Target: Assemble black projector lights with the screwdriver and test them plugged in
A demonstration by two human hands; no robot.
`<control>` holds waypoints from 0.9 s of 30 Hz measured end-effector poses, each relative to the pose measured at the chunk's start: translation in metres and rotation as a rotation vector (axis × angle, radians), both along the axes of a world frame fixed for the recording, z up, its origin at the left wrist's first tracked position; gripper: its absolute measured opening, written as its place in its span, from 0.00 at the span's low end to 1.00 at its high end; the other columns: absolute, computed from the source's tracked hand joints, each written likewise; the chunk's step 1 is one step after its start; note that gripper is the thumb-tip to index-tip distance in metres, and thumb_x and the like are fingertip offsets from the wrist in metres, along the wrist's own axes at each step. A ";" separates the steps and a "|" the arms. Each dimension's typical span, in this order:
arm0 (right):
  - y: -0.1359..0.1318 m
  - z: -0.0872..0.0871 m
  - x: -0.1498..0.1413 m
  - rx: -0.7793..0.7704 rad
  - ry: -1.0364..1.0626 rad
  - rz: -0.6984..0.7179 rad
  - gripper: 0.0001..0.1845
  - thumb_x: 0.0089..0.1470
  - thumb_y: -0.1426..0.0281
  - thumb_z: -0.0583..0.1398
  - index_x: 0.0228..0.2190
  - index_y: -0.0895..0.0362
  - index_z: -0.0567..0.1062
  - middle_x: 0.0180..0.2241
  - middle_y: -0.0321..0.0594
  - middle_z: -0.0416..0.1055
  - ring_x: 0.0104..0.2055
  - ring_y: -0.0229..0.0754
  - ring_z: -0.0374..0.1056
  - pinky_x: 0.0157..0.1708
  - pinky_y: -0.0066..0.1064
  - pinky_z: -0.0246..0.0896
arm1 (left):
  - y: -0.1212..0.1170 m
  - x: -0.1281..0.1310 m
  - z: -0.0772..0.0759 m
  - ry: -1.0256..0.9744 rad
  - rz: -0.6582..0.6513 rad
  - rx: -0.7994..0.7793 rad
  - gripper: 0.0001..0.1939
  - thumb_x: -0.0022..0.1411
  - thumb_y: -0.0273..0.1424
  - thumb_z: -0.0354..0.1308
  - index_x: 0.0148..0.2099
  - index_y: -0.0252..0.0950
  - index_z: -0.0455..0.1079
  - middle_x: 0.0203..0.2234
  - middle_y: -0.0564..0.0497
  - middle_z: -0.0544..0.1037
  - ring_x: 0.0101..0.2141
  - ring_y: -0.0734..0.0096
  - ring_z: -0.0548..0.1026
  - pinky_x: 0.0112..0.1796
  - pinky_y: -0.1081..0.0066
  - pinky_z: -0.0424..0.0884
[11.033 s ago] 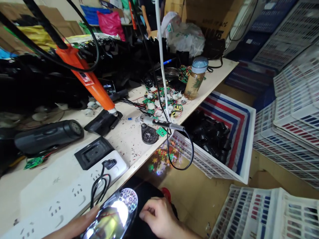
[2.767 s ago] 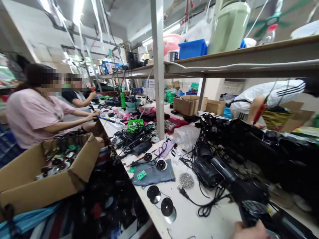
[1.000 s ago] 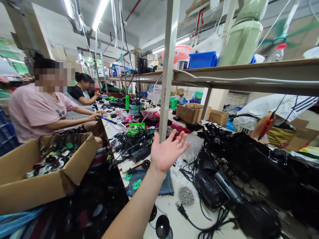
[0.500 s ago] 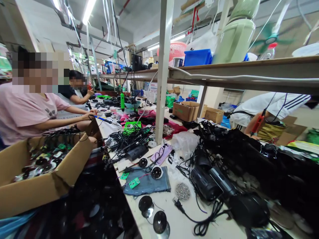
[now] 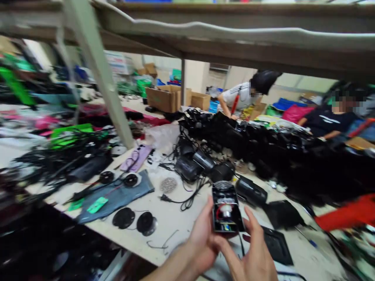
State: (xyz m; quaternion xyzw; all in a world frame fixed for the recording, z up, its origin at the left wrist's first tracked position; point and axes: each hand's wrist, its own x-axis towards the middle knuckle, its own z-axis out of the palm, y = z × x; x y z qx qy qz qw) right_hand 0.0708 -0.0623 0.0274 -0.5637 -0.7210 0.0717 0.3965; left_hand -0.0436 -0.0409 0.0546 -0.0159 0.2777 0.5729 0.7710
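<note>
A small black lamp housing [image 5: 227, 212] with a clear, faceted round top and a shiny, mirror-like inside is held above the bench, its open side tilted up toward me. My left hand [image 5: 202, 240] grips it along its left side. Curled round its lower right is my right hand [image 5: 250, 253], thumb at the bottom edge and fingers at the right side. A dark cord hangs beneath the housing. Just behind it are a coiled black cord with a plug [image 5: 187, 203] and several black cylindrical housings [image 5: 187, 168].
Left of my hands lie two black discs [image 5: 123, 217], a grey-blue cloth [image 5: 117, 199] with green circuit boards, and a pile of screws [image 5: 168, 185]. A shelf post [image 5: 101, 78] rises at left. An orange electric screwdriver [image 5: 345, 214] hangs at right. Co-workers stand across the bench.
My view has swung right and down. My left hand, earlier stretched out open and then out of view, is back on the lamp housing, with my right hand beside it.
</note>
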 end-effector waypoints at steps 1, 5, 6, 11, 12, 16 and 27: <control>0.001 0.002 0.003 0.012 0.026 0.021 0.40 0.54 0.47 0.58 0.60 0.57 0.60 0.45 0.54 0.73 0.42 0.56 0.74 0.33 0.42 0.74 | 0.000 -0.003 0.003 0.021 -0.036 -0.022 0.27 0.65 0.49 0.46 0.41 0.30 0.74 0.29 0.45 0.81 0.30 0.64 0.77 0.35 0.67 0.70; 0.001 0.019 0.019 0.085 0.119 0.070 0.21 0.60 0.59 0.57 0.51 0.55 0.70 0.42 0.48 0.73 0.38 0.47 0.74 0.32 0.34 0.73 | 0.000 -0.010 0.003 0.055 -0.115 -0.044 0.27 0.66 0.48 0.46 0.45 0.29 0.73 0.32 0.43 0.81 0.30 0.64 0.77 0.35 0.64 0.71; 0.000 0.025 0.023 0.105 0.123 0.078 0.15 0.61 0.63 0.57 0.48 0.54 0.72 0.42 0.47 0.73 0.37 0.45 0.73 0.33 0.33 0.73 | -0.001 -0.009 0.002 0.062 -0.129 -0.038 0.27 0.66 0.48 0.46 0.45 0.28 0.73 0.32 0.43 0.81 0.30 0.63 0.77 0.35 0.63 0.72; 0.003 0.042 0.027 0.182 0.023 0.243 0.15 0.61 0.77 0.53 0.46 0.54 0.74 0.38 0.46 0.68 0.40 0.43 0.70 0.38 0.34 0.71 | -0.005 -0.005 -0.006 0.116 -0.228 -0.032 0.29 0.65 0.50 0.47 0.44 0.27 0.73 0.33 0.41 0.81 0.29 0.62 0.77 0.32 0.63 0.73; 0.004 0.043 0.024 0.188 -0.005 0.284 0.17 0.61 0.78 0.53 0.48 0.54 0.73 0.38 0.46 0.67 0.39 0.43 0.69 0.37 0.33 0.71 | -0.005 -0.005 -0.007 0.126 -0.254 -0.033 0.29 0.65 0.50 0.47 0.44 0.27 0.74 0.33 0.40 0.81 0.29 0.62 0.77 0.31 0.64 0.73; 0.014 0.043 0.012 0.159 -0.140 0.356 0.18 0.61 0.76 0.53 0.51 0.55 0.73 0.34 0.44 0.62 0.34 0.42 0.64 0.30 0.33 0.67 | -0.009 -0.003 -0.007 0.171 -0.294 -0.022 0.26 0.65 0.48 0.49 0.44 0.29 0.74 0.31 0.41 0.82 0.32 0.61 0.79 0.32 0.66 0.73; 0.018 0.040 0.018 0.133 -0.408 0.467 0.15 0.59 0.80 0.51 0.40 0.60 0.76 0.39 0.48 0.65 0.39 0.45 0.60 0.35 0.35 0.67 | -0.010 -0.006 -0.010 0.174 -0.356 0.054 0.26 0.64 0.49 0.49 0.45 0.30 0.75 0.37 0.40 0.81 0.36 0.56 0.79 0.38 0.59 0.74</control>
